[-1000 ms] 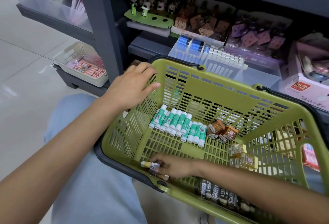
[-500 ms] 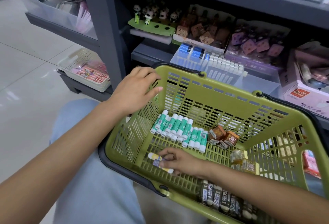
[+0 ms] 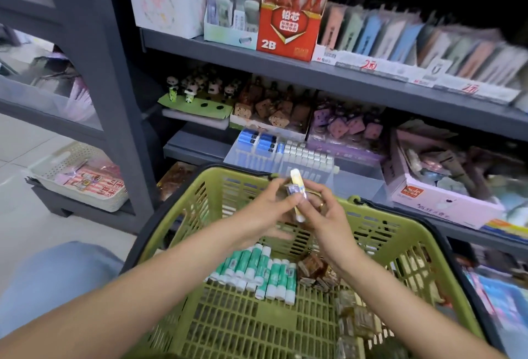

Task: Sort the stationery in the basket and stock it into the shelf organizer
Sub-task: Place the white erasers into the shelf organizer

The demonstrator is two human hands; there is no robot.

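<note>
Both hands [image 3: 265,210] pinch glue stick [image 3: 297,196]

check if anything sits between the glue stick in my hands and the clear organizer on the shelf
Nothing visible blocks it. Both hands, left and right, hold the glue stick above the basket rim, and the organizer lies just beyond that rim with open space between.

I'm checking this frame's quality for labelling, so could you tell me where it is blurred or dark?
Head view: the packets at the right of the upper shelf smear with motion blur; the top right corner falls black; the yellow stick held above the green basket is slightly soft; the red 2B box reads clearly.
</note>
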